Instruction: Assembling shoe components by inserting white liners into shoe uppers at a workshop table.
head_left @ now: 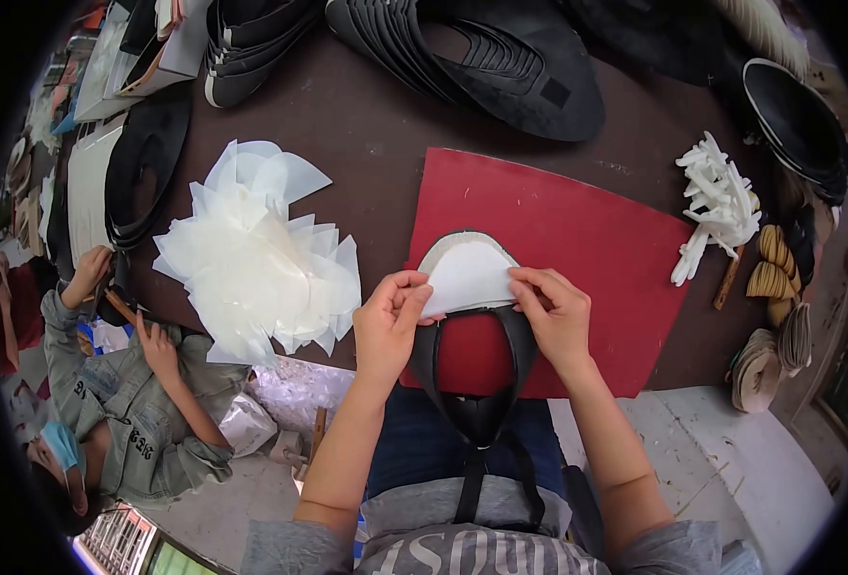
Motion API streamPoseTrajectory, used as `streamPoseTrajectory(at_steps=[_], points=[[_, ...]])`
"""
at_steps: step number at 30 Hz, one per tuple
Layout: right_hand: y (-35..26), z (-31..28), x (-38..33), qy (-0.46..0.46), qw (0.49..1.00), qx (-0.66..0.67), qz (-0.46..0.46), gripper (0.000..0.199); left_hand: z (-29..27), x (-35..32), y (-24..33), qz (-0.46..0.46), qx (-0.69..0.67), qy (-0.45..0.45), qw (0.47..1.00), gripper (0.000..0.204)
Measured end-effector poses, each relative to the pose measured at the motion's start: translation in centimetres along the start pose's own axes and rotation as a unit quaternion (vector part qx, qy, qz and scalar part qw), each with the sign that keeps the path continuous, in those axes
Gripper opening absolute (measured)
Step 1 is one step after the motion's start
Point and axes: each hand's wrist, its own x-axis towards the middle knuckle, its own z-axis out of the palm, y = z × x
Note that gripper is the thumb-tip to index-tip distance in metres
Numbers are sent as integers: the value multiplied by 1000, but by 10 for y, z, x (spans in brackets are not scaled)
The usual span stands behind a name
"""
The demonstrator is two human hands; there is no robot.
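A white half-round toe piece [472, 275] lies over the toe end of a black shoe upper [522, 356], whose pale inner edge shows as a rim around it. My left hand [391, 314] pinches the piece's left corner between thumb and fingers. At the opposite corner, my right hand [555, 311] grips it the same way. The upper's open throat points toward my body, with the red mat showing through it. Some fingertips are hidden beneath the toe piece and upper.
Under the work is a red mat [596, 220] on a dark brown table [347, 115]. Translucent white pieces [261, 259] are heaped at left, white strips [716, 196] at right. Stacked black uppers [558, 86] line the far side. A co-worker [146, 402] handles something at left.
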Motion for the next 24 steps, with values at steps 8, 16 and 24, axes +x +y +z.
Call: streamPoseTrajectory(at_steps=[8, 16, 24], points=[[1, 13, -2, 51, 996, -55, -58, 15, 0, 1, 1, -26, 30, 35, 999, 11], [7, 19, 1, 72, 983, -115, -121, 16, 1, 6, 7, -50, 65, 62, 995, 14], [-13, 13, 0, 59, 934, -345, -66, 21, -2, 9, -6, 113, 362, 72, 922, 13]])
